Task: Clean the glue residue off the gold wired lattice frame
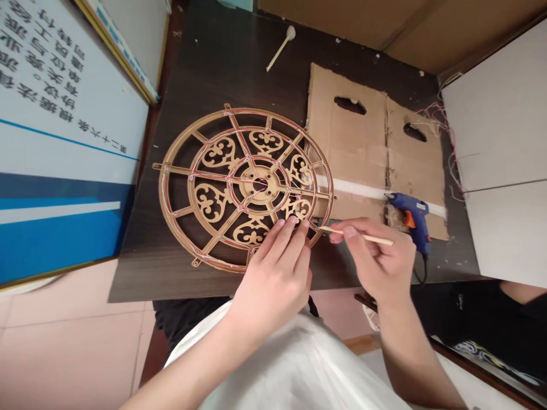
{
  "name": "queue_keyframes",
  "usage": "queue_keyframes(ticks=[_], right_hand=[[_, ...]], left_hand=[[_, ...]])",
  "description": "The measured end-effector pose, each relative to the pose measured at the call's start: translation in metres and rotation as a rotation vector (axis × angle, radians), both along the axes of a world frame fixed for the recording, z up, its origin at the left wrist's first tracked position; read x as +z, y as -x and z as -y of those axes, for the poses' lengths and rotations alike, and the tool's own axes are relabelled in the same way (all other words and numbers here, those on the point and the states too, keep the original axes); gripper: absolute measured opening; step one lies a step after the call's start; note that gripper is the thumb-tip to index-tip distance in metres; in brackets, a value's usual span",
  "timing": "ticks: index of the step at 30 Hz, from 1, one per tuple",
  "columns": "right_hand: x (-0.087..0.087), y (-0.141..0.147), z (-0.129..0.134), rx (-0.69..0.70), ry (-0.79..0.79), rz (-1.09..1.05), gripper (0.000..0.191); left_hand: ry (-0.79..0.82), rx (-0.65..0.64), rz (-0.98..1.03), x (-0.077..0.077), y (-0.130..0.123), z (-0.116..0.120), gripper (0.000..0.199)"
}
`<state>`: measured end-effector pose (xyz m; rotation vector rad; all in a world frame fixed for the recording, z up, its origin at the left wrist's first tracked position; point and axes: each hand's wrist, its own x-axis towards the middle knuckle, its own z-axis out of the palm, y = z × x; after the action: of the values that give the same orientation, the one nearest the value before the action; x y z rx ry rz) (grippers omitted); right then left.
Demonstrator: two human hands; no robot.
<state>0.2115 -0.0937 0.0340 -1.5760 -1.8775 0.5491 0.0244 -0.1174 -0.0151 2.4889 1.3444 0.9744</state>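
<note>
round frame [268, 197] sits by the table's [231, 71] near edge, left hand [277, 279] flat on it, fingers out, wooden stick [376, 240] pinched in the right hand [384, 259]; imo light pressure, brace near the tip

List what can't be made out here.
All head view:
- Part of the round frame under the left hand: hidden by its fingers.
- Whether the wooden stick's tip touches the frame: too small.
- Lettering on the glue gun's label: too small.
- Person in black: cut off by the right edge.
- Left palm: hidden by the back of the hand.
</note>
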Motion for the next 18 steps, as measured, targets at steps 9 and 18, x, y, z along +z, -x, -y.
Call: queue_keyframes(ticks=[9,18], right_hand=[[-0.007,0.005,0.003,0.112,-0.082,-0.011,0.02],[-0.011,0.003,0.002,0.187,-0.124,0.037,0.022]], left_hand=[[-0.004,0.005,0.012,0.001,-0.002,-0.001,0.022],[-0.006,0.006,0.011,-0.001,-0.002,-0.001,0.027]])
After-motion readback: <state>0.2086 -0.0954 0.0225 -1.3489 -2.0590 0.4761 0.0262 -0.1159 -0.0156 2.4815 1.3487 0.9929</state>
